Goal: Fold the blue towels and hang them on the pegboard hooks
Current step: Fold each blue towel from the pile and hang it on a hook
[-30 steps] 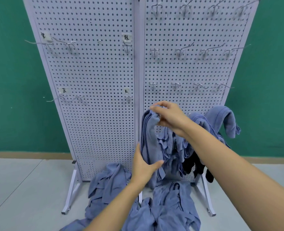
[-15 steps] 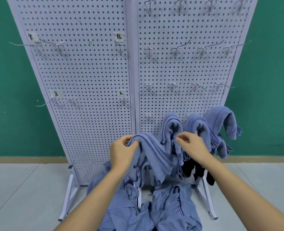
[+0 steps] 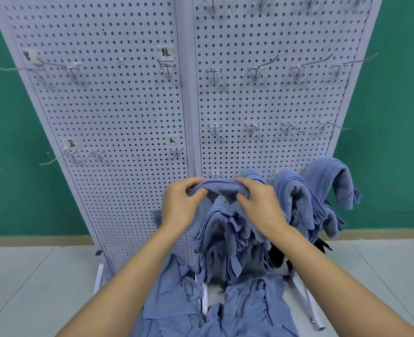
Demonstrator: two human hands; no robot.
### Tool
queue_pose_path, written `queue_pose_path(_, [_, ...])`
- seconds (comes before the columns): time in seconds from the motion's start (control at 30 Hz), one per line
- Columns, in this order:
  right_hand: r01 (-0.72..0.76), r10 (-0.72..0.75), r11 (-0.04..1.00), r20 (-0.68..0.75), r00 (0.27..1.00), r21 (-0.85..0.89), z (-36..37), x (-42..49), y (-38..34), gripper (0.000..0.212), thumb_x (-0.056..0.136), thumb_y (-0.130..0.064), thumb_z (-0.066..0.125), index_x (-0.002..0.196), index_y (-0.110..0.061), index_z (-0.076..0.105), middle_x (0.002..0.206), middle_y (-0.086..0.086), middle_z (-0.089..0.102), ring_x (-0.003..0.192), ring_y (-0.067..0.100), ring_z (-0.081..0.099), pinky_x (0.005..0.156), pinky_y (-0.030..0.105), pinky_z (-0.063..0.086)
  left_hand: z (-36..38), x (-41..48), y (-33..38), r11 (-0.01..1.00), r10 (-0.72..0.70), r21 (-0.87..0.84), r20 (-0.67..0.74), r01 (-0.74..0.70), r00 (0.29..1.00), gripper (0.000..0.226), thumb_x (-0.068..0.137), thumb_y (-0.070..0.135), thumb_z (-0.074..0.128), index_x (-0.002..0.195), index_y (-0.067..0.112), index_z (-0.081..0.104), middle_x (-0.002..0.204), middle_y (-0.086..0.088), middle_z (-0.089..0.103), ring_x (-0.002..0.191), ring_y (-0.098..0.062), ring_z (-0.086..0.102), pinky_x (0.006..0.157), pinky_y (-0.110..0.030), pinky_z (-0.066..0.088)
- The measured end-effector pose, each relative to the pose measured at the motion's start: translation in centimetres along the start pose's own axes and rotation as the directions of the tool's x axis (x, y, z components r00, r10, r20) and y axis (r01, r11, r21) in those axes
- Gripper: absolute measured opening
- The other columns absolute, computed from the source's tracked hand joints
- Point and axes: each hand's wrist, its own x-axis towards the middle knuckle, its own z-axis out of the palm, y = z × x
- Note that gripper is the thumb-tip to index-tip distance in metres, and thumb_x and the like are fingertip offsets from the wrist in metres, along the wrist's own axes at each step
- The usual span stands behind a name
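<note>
Folded towel (image 3: 219, 186) gripped by both hands, hang pending.
Loose towels (image 3: 247, 310) heaped on floor (image 3: 31, 288). Left hand (image 3: 179, 206) and right hand (image 3: 259, 206) clenched on top fold; to be kept taut, seated fully over hook (image 3: 214, 175) low on pegboard (image 3: 128, 117).

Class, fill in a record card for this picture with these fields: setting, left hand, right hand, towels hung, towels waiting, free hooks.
setting: white pegboard on a pale floor, before a green wall
left hand: left hand grips one end of a blue towel
right hand: right hand grips the same towel's other end
towels hung: hung towels draped at the board's lower right
towels waiting: loose blue pile at the board's foot
free hooks: upper hooks are bare
</note>
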Motion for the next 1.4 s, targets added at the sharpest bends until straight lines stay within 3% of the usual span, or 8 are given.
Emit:
queue_pose_path(0.33, [-0.098, 0.118, 0.980, -0.109, 0.987, 0.171, 4.3, 6.0, -0.5, 0.035, 0.095, -0.005, 0.046, 0.128, -0.010, 0.054, 0.081, 0.012, 0.060, 0.069, 0.024, 0.053, 0.065, 0.037, 0.046, 3.3, 5.9, -0.9, 1.000, -0.002, -0.012, -0.191, 0.000, 0.982, 0.024, 0.090, 0.018, 0.061, 0.110, 0.025, 0.070, 0.082, 0.016, 0.065, 0.080, -0.008, 0.063, 0.072, -0.027, 0.052])
queue_pose_path(0.47, [-0.138, 0.150, 0.974, -0.058, 0.987, 0.180, 6.4, 5.2, 1.9, 0.039, 0.093, 0.003, 0.045, 0.127, -0.014, 0.053, 0.103, 0.008, 0.065, 0.094, 0.025, 0.061, 0.082, 0.039, 0.051, 5.3, 5.1, -3.9, 1.000, -0.014, -0.009, -0.130, 0.013, 0.991, 0.028, 0.091, 0.016, 0.061, 0.116, 0.026, 0.069, 0.087, 0.014, 0.068, 0.080, -0.011, 0.064, 0.073, -0.033, 0.056])
queue_pose_path(0.6, [-0.161, 0.163, 0.968, 0.006, 0.987, 0.193, 8.0, 3.2, 4.2, 0.042, 0.094, 0.000, 0.049, 0.130, -0.019, 0.051, 0.104, 0.002, 0.063, 0.095, 0.018, 0.061, 0.082, 0.031, 0.051, 6.5, 3.2, -7.6, 0.998, 0.064, -0.012, -0.028, -0.064, 0.998, 0.040, 0.090, 0.013, 0.064, 0.127, 0.027, 0.060, 0.116, 0.018, 0.064, 0.101, -0.002, 0.062, 0.089, -0.023, 0.052])
queue_pose_path(0.73, [-0.136, 0.129, 0.982, 0.056, 0.990, 0.134, 8.9, 1.8, 5.6, 0.048, 0.096, -0.019, 0.056, 0.141, -0.021, 0.040, 0.106, 0.001, 0.063, 0.086, 0.013, 0.058, 0.078, 0.028, 0.050, 7.0, 2.2, -9.2, 0.998, 0.045, 0.052, 0.000, -0.045, 0.999, 0.053, 0.091, 0.018, 0.063, 0.138, 0.036, 0.046, 0.108, 0.018, 0.066, 0.083, -0.004, 0.063, 0.077, -0.018, 0.052])
queue_pose_path(0.87, [-0.162, 0.166, 0.972, -0.007, 0.986, 0.170, 9.3, 2.8, 5.9, 0.041, 0.096, -0.008, 0.047, 0.136, -0.019, 0.046, 0.114, 0.002, 0.061, 0.095, 0.015, 0.058, 0.085, 0.033, 0.052, 7.7, 2.3, -8.9, 1.000, 0.019, 0.004, -0.022, -0.019, 1.000, 0.046, 0.094, 0.010, 0.057, 0.133, 0.034, 0.054, 0.103, 0.017, 0.068, 0.073, 0.004, 0.057, 0.070, -0.005, 0.045])
queue_pose_path(1.0, [-0.162, 0.143, 0.971, 0.116, 0.983, 0.177, 9.7, 2.7, 5.6, 0.040, 0.096, -0.011, 0.049, 0.134, -0.022, 0.045, 0.123, 0.000, 0.057, 0.111, 0.014, 0.057, 0.094, 0.034, 0.051, 8.3, 1.9, -9.0, 0.997, -0.044, 0.057, 0.047, 0.042, 0.998, 0.036, 0.095, 0.018, 0.056, 0.129, 0.031, 0.057, 0.096, 0.010, 0.070, 0.079, -0.010, 0.064, 0.071, -0.025, 0.052])
queue_pose_path(1.2, [-0.194, 0.184, 0.981, 0.202, 0.962, 0.031, 6.0, 0.0, 4.4, 0.060, 0.095, -0.029, 0.056, 0.148, -0.013, 0.031, 0.149, 0.005, 0.039, 0.136, 0.022, 0.038, 0.111, 0.038, 0.036, 5.8, -0.6, -7.2, 0.984, -0.161, 0.083, 0.079, 0.155, 0.984, 0.047, 0.093, 0.025, 0.061, 0.138, 0.018, 0.049, 0.125, 0.003, 0.061, 0.114, -0.015, 0.057, 0.089, -0.024, 0.044])
queue_pose_path(1.4, [-0.276, 0.261, 0.961, 0.298, 0.918, 0.009, 3.2, -8.0, 4.1, 0.043, 0.096, -0.020, 0.056, 0.136, -0.007, 0.047, 0.128, 0.013, 0.058, 0.112, 0.025, 0.057, 0.100, 0.036, 0.046, 3.9, -7.4, -5.9, 0.964, -0.213, 0.179, 0.086, 0.196, 0.973, 0.027, 0.096, 0.019, 0.056, 0.121, 0.012, 0.062, 0.118, -0.004, 0.065, 0.098, -0.019, 0.059, 0.089, -0.031, 0.048])
